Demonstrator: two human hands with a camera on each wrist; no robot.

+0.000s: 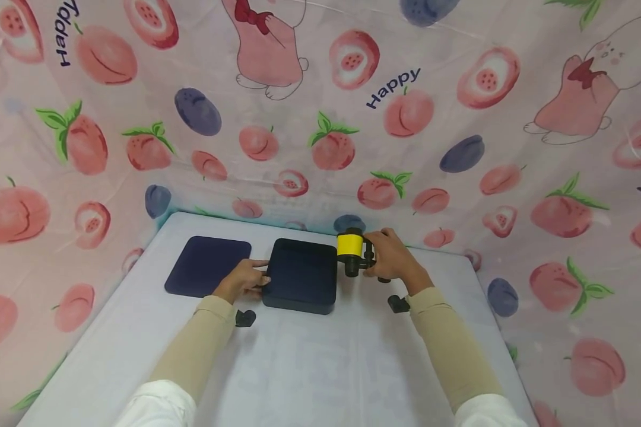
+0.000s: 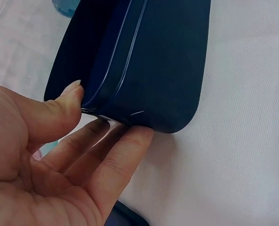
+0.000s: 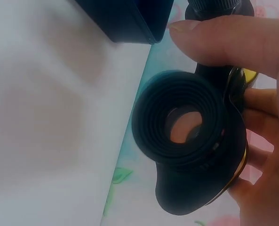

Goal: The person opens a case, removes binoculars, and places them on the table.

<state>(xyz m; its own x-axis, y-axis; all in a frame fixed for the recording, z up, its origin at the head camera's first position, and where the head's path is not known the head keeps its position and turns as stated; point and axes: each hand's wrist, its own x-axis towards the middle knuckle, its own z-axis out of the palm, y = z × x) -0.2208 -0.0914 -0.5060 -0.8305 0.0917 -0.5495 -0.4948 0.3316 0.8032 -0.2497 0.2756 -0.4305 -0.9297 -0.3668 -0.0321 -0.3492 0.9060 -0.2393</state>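
A dark navy box (image 1: 299, 305) with a raised rim stands on the white table, its open side up. My left hand (image 1: 243, 279) pinches its left wall. In the left wrist view the thumb lies over the rim of the box (image 2: 172, 70) and the fingers press the outer side. Just right of the box, my right hand (image 1: 389, 256) holds a pair of black and yellow binoculars (image 1: 349, 244) above the table. One eyepiece of the binoculars (image 3: 151, 129) faces the right wrist camera, with the thumb across the middle part.
A flat dark navy panel with rounded corners, like a lid (image 1: 203, 264), lies on the table (image 1: 310, 367) left of the box. Behind and at both sides hangs a pink fruit-print cloth (image 1: 299, 118), close to the table's back edge.
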